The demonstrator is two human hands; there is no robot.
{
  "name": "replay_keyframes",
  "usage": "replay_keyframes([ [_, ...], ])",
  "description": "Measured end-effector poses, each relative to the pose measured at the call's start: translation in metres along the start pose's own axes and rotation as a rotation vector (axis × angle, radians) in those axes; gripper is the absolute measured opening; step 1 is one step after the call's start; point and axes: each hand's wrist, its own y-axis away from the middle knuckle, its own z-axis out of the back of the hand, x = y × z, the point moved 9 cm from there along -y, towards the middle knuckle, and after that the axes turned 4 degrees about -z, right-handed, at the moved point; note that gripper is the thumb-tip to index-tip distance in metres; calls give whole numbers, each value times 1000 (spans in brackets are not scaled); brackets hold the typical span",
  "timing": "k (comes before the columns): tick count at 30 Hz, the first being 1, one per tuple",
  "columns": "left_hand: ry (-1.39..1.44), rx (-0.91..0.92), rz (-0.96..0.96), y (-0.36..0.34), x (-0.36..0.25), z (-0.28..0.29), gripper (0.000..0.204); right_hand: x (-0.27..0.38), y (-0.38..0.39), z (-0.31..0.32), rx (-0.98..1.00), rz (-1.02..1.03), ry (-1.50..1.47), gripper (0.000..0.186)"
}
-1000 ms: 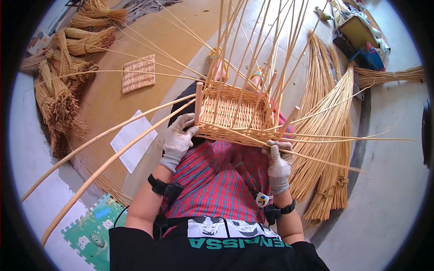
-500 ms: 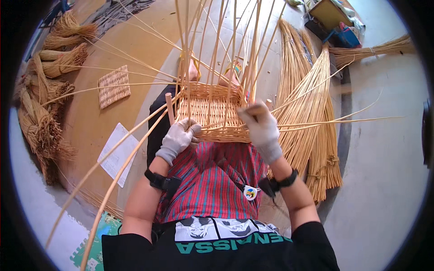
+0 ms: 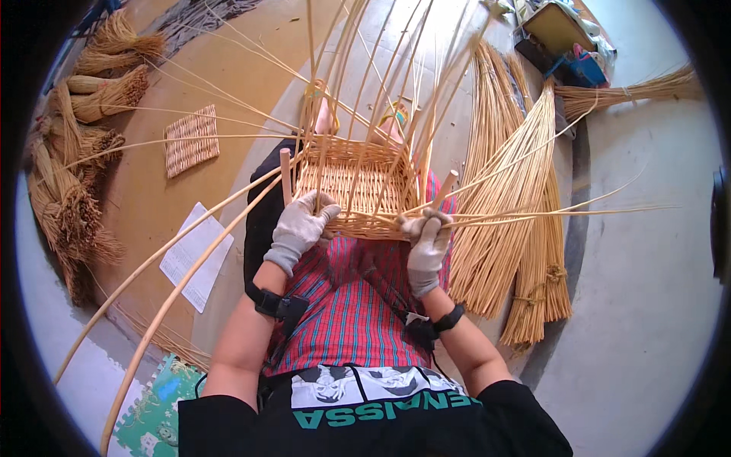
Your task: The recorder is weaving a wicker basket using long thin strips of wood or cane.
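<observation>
A wicker basket point(image 3: 354, 189) with low woven walls rests on my lap, and long upright stakes rise from its rim. My left hand point(image 3: 302, 225), in a pale work glove, is closed on the near-left edge of the basket. At the near-right corner my gloved right hand point(image 3: 428, 238) is closed, fingers bent around the rim where several thin willow rods point(image 3: 525, 217) run out to the right. A thick wooden peg point(image 3: 285, 175) stands at the left corner, and another peg point(image 3: 445, 187) leans outward at the right. Thick rods point(image 3: 183, 278) curve from the left side toward the lower left.
Large bundles of willow rods point(image 3: 510, 251) lie on the floor at right. Shorter bundles point(image 3: 84, 175) are heaped at far left. A flat woven panel point(image 3: 192, 142) and a sheet of paper point(image 3: 196, 255) lie on the left. A blue bin point(image 3: 586, 68) stands at top right.
My right hand has come down from above the right rim to the basket's near-right corner. The right peg leans outward more visibly, and my left hand stays at its edge.
</observation>
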Motion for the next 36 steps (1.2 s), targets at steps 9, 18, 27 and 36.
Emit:
replay_keyframes([
  [9,-261,-107,230,-6,-2,7,41,60,10,-80,66,-104,248,23],
  [18,233,2,-52,-11,-55,-61,21,30,-11,64,-232,-255,148,8],
  [27,202,60,134,-25,6,-101,26,70,-109,-100,262,350,970,65],
  [36,107,104,-323,-41,-64,-101,46,70,-27,26,-211,33,584,15],
])
